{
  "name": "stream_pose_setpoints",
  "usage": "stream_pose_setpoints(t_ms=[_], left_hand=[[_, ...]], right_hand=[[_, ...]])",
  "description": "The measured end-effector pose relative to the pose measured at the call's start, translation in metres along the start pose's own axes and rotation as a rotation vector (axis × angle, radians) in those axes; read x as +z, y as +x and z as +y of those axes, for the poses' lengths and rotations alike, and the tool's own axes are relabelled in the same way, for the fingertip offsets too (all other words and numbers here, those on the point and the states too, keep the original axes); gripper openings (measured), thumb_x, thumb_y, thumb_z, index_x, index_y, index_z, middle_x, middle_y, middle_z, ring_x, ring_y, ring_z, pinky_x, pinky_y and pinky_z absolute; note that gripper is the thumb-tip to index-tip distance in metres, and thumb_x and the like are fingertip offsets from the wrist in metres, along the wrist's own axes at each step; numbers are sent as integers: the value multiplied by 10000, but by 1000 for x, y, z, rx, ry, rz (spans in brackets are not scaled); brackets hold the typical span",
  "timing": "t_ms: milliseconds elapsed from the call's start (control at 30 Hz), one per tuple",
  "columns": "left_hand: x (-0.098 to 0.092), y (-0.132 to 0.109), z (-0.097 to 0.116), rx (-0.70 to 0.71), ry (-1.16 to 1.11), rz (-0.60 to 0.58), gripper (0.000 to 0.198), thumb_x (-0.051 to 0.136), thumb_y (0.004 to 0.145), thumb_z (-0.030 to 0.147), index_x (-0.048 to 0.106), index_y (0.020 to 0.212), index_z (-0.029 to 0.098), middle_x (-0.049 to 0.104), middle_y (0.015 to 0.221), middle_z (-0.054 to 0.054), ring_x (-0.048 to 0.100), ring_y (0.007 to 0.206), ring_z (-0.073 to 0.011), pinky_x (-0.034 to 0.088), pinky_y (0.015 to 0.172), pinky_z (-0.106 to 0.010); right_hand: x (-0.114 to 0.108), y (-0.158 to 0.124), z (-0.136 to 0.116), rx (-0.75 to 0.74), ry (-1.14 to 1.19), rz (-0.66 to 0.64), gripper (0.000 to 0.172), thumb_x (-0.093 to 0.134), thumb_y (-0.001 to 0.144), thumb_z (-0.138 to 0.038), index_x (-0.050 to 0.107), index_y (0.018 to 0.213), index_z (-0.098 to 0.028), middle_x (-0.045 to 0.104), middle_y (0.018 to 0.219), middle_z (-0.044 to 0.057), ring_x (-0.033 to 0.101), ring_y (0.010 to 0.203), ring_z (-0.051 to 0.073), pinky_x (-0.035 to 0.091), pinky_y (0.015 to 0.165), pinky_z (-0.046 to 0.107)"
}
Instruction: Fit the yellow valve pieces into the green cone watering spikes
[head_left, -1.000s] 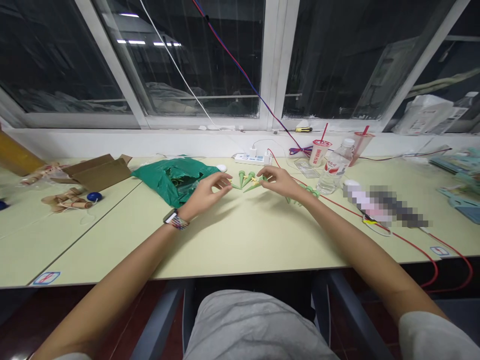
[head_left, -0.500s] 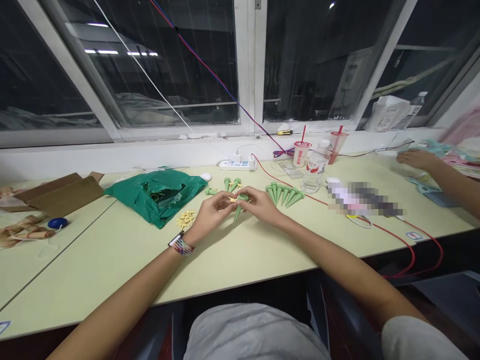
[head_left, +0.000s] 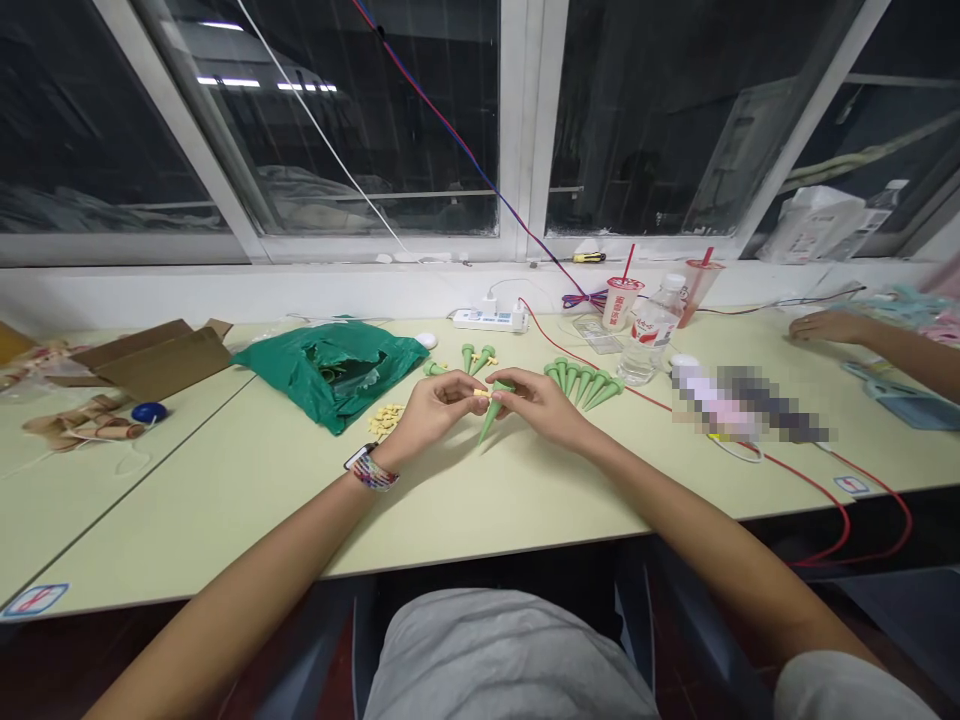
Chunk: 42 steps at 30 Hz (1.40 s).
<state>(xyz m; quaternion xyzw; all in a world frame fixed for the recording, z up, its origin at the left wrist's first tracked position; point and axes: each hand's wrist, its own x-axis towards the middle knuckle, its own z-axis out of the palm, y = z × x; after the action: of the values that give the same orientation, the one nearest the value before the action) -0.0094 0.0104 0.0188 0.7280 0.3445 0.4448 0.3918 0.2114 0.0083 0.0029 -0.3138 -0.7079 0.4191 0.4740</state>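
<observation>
My left hand [head_left: 430, 412] and my right hand [head_left: 538, 406] meet over the pale green table [head_left: 225, 500]. My right fingers pinch the top of a green plastic cone spike [head_left: 490, 414], whose tip points down toward me. My left fingertips hold a small yellow piece [head_left: 481, 393] against the cone's top. Beyond my hands lie a row of several green cones [head_left: 581, 385] and a few loose green cones [head_left: 475, 358]. A heap of small yellow pieces [head_left: 387, 420] sits left of my left hand. A co-worker's hand [head_left: 821, 325] rests at the far right.
A crumpled green plastic bag [head_left: 334, 373] and a cardboard box [head_left: 154, 360] lie to the left. A power strip [head_left: 487, 320], water bottle [head_left: 651, 335], and cup with a red straw [head_left: 622, 302] stand at the back. A red cable [head_left: 795, 470] crosses the table.
My hands have come together, and the view has swung slightly. A green cone is now held between them with a yellow piece at its top. A co-worker's hand has entered at the right.
</observation>
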Motion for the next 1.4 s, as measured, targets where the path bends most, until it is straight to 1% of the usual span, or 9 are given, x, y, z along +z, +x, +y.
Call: stream_pose_setpoints(t_ms=[167,200,267,367,600,900,1033,1133,1400], left_hand=[[-62,10,-5,103,50,445,299,862,779,410,774,937,172,787,816,-58,752,786,-223,628,816,-367],[-78,11,-9,81,89,468,300,856,778,414,780,938,172,795,842,-65,757,818,-231,625,845,-371],[-103,10,-19,-28,195,395,306,833,781,443,796,926,176,803,867,-73,755,842,-243,613,834,-360],[-119,5,-38,-146,443,199,320,770,816,491,810,889,182,803,868,-77,742,852,-256,574,774,-334],[-125,7,-64,-147,734,36,312,637,846,468,802,877,204,802,954,-79,725,869,-259,534,764,-327],[-124,5,-67,-78,909,-69,316,545,879,420,774,876,202,770,945,-90,690,871,-266,501,795,-360],[-116,1,-66,12,924,-132,340,540,925,436,762,993,188,742,1062,-112,673,1013,-286,489,939,-398],[-108,-3,-65,32,930,-149,346,547,936,448,742,1059,190,700,1081,-118,650,1052,-300,489,929,-403],[-98,-6,-65,109,1022,-137,205,543,958,378,621,856,219,640,915,-89,605,930,-284,456,825,-396]], right_hand=[[-49,-15,-8,76,-62,332,556,759,846,-619,763,1157,-158,727,886,48,706,788,205,648,746,369],[-60,-20,-11,100,-66,360,571,774,829,-631,768,1150,-159,734,906,53,701,784,204,649,724,364],[-80,-32,-19,148,-130,351,561,763,833,-660,781,1093,-164,730,877,55,684,727,198,627,644,340],[-103,-50,-25,225,-339,313,507,701,892,-659,762,1023,-172,696,731,33,656,623,186,548,578,302],[-147,-79,0,494,-774,93,488,465,1032,-603,577,771,-207,699,682,29,636,582,173,464,661,301],[-155,-72,19,583,-1371,25,484,349,1094,-546,664,1018,-186,750,1053,175,711,974,319,392,692,332],[-150,-70,18,631,-1427,50,490,350,1106,-529,679,1084,-166,749,1094,199,718,1021,332,426,742,347],[-149,-73,16,645,-1380,129,536,323,1108,-553,680,1144,-155,751,1093,216,719,1051,347,446,771,365],[-133,-77,4,542,-1306,271,453,434,1072,-512,609,1305,-166,770,1011,174,727,969,342,423,730,355]])
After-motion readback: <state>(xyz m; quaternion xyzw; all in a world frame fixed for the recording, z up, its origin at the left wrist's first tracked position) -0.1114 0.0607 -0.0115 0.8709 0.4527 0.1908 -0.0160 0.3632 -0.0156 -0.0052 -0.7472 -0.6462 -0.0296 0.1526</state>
